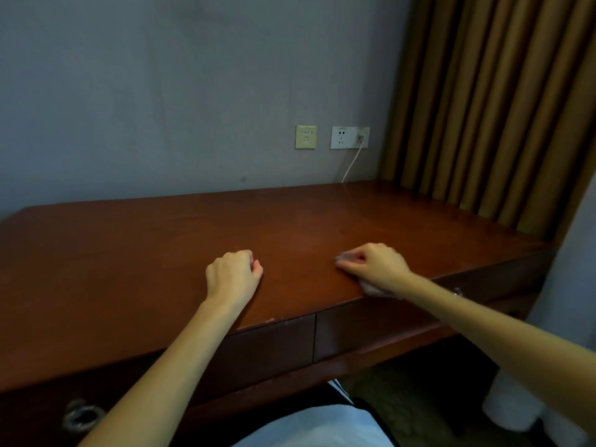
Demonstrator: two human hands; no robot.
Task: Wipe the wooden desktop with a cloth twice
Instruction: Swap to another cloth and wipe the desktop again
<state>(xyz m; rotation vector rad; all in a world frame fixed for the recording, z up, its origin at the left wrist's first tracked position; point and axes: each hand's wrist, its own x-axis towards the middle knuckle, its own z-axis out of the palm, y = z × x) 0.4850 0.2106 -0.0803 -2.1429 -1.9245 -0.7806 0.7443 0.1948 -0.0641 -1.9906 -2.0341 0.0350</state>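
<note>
The reddish-brown wooden desktop (161, 246) fills the middle of the head view. My right hand (375, 262) rests on it near the front edge, fingers closed on a small pale cloth (374, 289). Bits of the cloth show at the fingertips and under the wrist; most of it is hidden by the hand. My left hand (233, 272) lies on the desktop a little to the left, loosely curled into a fist with nothing in it.
A grey wall stands behind the desk with two wall plates (350, 137) and a white cable (351, 166) running down behind it. Brown curtains (490, 108) hang at the right. Drawers (371, 321) sit under the front edge, with a ring handle (80, 414) at lower left.
</note>
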